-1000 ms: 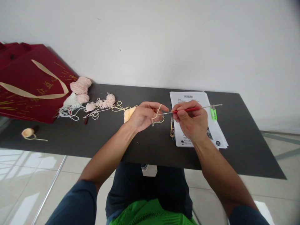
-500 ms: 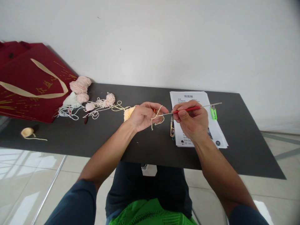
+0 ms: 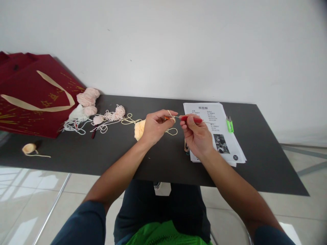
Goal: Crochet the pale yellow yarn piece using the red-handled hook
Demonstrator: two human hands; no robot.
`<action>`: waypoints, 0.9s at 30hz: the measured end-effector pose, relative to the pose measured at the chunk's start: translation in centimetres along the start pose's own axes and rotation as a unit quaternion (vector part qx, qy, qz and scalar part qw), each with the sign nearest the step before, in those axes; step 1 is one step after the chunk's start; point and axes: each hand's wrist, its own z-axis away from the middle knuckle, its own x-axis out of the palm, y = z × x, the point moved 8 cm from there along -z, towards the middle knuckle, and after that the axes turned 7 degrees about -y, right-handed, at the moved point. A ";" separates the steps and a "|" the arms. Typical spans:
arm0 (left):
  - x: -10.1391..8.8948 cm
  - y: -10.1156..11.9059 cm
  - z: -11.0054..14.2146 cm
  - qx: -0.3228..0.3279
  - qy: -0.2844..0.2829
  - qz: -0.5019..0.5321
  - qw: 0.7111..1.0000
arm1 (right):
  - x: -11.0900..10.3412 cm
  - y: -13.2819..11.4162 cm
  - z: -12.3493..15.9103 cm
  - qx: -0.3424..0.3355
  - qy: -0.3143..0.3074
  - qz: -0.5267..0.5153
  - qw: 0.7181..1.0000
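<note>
My right hand (image 3: 198, 136) grips a crochet hook by its red handle (image 3: 191, 119). The hook's thin metal shaft points left and meets the fingertips of my left hand (image 3: 156, 126). Pale yellow yarn (image 3: 173, 133) is pinched in my left hand, with one strand over the forefinger and a loop hanging below. A small orange bit shows between those fingers; its kind is unclear. Just behind the left hand rests a yellow yarn ball (image 3: 139, 130), partly hidden by it. Printed sheets (image 3: 222, 124) lie beneath and beyond my right hand.
Green thread snips (image 3: 229, 125) lie on the sheets' right edge. Pink yarn balls (image 3: 88, 97) and tangled white yarn (image 3: 76, 119) sit by a dark red gift bag (image 3: 38, 92). A small cream cup-shaped piece (image 3: 29, 148) is at the table's left. A wall runs behind.
My right hand has turned over and come slightly left, bringing the hook's tip closer into my left fingers. The left fingers have curled in, and the yarn loop has shifted. The view has tilted slightly.
</note>
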 end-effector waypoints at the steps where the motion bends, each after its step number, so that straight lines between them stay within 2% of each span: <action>1: 0.0 0.0 0.1 -0.006 0.005 0.000 1.000 | 0.1 0.1 0.1 -0.005 0.005 0.002 1.000; 12: 0.5 0.9 0.6 0.006 0.048 -0.052 0.997 | 0.3 0.7 0.3 -0.040 0.027 0.034 0.998; 18: 0.1 0.8 0.8 0.019 0.068 -0.084 0.994 | 0.2 0.1 0.3 -0.063 0.028 0.028 0.997; 27: 0.0 1.1 1.0 0.040 0.085 -0.102 0.990 | 0.2 -1.2 0.5 -0.102 0.027 0.072 0.992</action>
